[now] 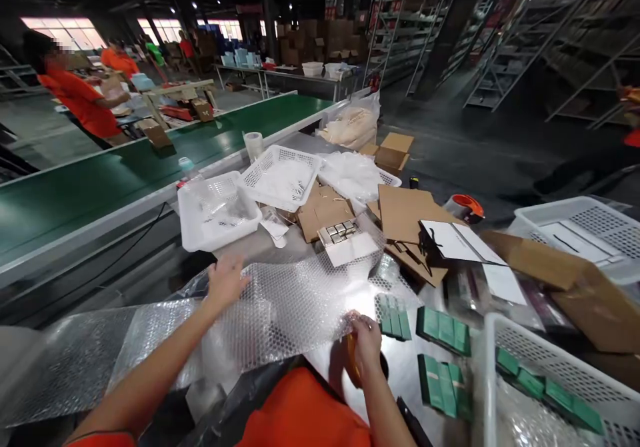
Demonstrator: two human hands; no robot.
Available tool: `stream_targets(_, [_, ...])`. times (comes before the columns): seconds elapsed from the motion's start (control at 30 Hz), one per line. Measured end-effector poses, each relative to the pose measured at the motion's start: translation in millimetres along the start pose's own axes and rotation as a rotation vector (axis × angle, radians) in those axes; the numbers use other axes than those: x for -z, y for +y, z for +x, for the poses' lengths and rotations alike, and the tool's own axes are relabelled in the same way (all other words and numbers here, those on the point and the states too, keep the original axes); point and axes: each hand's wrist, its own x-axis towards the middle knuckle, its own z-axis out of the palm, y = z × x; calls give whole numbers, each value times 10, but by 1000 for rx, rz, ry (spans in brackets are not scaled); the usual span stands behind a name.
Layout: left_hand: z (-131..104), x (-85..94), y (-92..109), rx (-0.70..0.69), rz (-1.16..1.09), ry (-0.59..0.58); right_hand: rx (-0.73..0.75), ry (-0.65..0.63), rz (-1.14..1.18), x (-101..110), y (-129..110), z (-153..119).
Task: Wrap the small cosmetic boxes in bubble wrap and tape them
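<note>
My left hand lies on the upper edge of a sheet of bubble wrap, fingers apart. The clear wrap stretches across the near side of the metal table and off to the left. At the wrap's right edge, my right hand is closed around an orange, rounded roll of tape, mostly covered by the hand. Just beyond the wrap sits an open white box with several small silvery pieces in it. Bundled green boxes lie right of my right hand.
White baskets stand at the back left, beside a green conveyor belt. Flattened cardboard and a white folder lie to the right. Another white basket holds green boxes at the near right. A co-worker stands across the belt.
</note>
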Motion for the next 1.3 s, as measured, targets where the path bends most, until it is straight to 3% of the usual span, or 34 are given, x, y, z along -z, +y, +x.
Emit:
stream_targets(0.1, [-328, -582, 445, -66, -450, -200, -65, 90, -71, 65, 66, -4])
stream_targets(0.17, [-582, -1014, 632, -94, -616, -375, -77, 115, -115, 98, 70, -13])
stream_targets(0.23, [-772, -1362, 672, -95, -574, -476, -80, 115, -148, 143, 71, -35])
stream_targets(0.33, [-850, -1634, 519, -53, -283, -622, -103, 70, -211, 278, 74, -81])
stream_targets(0.43, [-768, -1695, 295, -56, 237, -859, -122, 53, -272, 488, 80, -123])
stream_targets(0.53, [-710, -1711, 146, -179, 507, -924, -112, 75, -335, 688, 104, -152])
stream_targets(0.7, [-731, -1748, 90, -223, 509, -869, -33, 28, -606, 823, 165, -214])
stream_targets(0.83, [-686, -1701, 28, -240, 522, -826, 157, -206, -1144, 766, 161, -336])
stream_targets(0.93, [-616, -1633, -73, -240, 535, -800, 160, -371, -1546, 694, 134, -422])
stream_targets(1.0, [-575, -1605, -135, -228, 550, -813, 133, -400, -1642, 691, 113, -456])
stream_targets(1.17, [-541, -1617, -174, -227, 582, -815, 100, -386, -1407, 1023, 36, -570])
stream_targets(1.3, [-593, -1629, -120, -211, 603, -804, -45, -176, -777, 1430, -145, -670])
